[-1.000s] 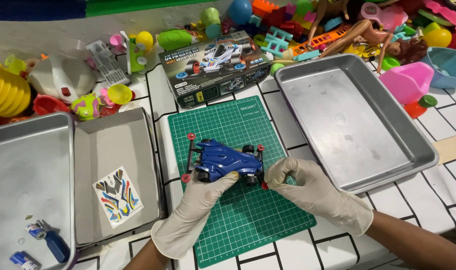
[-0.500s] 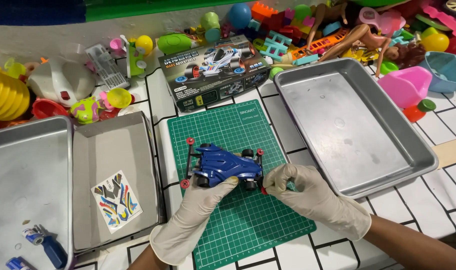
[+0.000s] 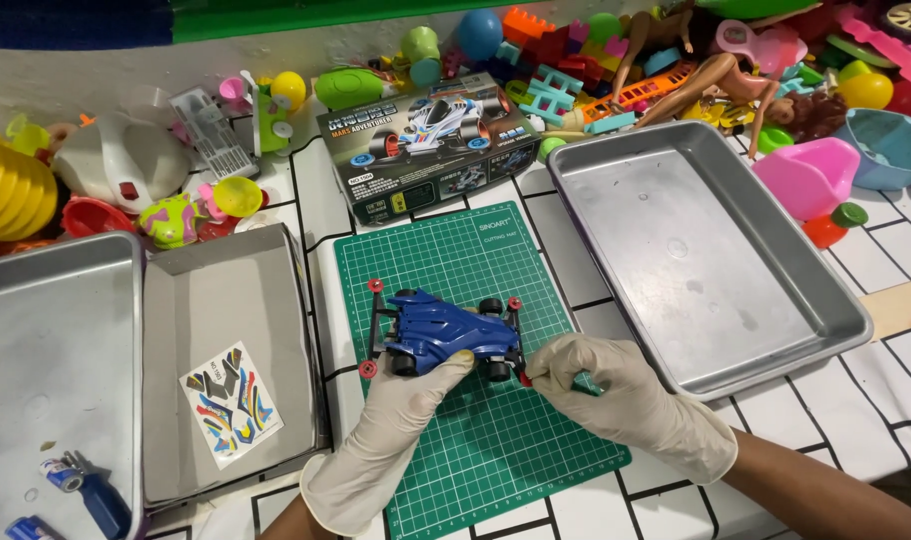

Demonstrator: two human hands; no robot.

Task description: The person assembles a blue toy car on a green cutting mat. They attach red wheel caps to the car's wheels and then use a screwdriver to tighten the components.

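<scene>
A blue toy race car [image 3: 444, 328] with black wheels and red rollers sits on a green cutting mat [image 3: 476, 250]. My left hand [image 3: 391, 440], in a pale glove, grips the car's near side with thumb and fingertips. My right hand [image 3: 631, 400], also gloved, is closed at the car's near right corner by a red roller. A small teal tool [image 3: 587, 383] shows under its fingers; its tip is hidden.
An empty metal tray [image 3: 706, 260] lies right of the mat. On the left, a grey cardboard lid [image 3: 226, 310] holds a sticker sheet [image 3: 226, 405], beside another metal tray [image 3: 46, 380]. The car's kit box [image 3: 426, 140] and many colourful toys line the back.
Both hands stay on the car at the same spot on the mat. The right fingers have closed in slightly on the car's corner.
</scene>
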